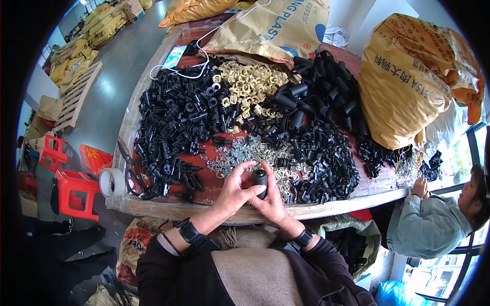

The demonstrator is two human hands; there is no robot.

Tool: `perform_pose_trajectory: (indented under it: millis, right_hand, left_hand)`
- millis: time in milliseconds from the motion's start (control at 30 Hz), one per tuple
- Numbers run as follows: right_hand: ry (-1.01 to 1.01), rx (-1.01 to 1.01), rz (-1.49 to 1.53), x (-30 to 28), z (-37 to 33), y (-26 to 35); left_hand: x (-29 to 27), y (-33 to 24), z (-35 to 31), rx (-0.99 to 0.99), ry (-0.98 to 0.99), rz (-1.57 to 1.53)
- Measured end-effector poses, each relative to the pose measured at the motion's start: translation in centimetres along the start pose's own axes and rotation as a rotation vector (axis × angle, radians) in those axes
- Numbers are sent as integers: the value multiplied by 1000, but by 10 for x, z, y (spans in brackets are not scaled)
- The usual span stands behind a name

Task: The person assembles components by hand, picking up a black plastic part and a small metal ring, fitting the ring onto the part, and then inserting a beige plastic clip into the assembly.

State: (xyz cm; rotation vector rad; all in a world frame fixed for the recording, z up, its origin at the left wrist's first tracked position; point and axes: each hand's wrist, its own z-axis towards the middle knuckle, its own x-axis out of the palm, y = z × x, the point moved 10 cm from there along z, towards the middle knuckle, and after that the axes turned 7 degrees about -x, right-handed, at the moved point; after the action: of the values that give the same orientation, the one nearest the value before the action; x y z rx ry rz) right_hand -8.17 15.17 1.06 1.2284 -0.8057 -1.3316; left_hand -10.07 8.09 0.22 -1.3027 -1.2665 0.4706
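A black cylindrical plastic part (260, 178) stands upright between my two hands, over the front edge of the table. My left hand (236, 187) is closed round its left side, while my right hand (271, 200) wraps it from the right with the thumbs close together. A round opening shows at its top; the lower end is hidden by my fingers. Just beyond my hands lies a pile of small silvery metal clips (245, 152). Black plastic fittings (178, 122) are heaped to the left, and small black plastic pieces (329, 163) to the right.
Cream plastic clips (250, 86) and black tubes (326, 84) lie farther back. Big sacks (408, 76) stand at the right and back. A tape roll (112, 182) sits at the left edge near red stools (77, 193). Another person (429, 224) works at the right.
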Motion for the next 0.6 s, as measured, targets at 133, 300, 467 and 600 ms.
perform_pose_trajectory:
  millis: [133, 300, 467, 600]
  right_hand:
    - [-34, -68, -64, 0, -2, 9]
    - [0, -152, -72, -4, -3, 19]
    - [-34, -305, -95, -48, -1, 36]
    - [135, -313, -45, -36, 3, 58]
  left_hand:
    - [1, -1, -3, 14, 6, -19]
    - [3, 1, -5, 7, 37, -4]
    - [-4, -10, -4, 73, 51, 289]
    - [9, -9, -6, 118, 163, 463]
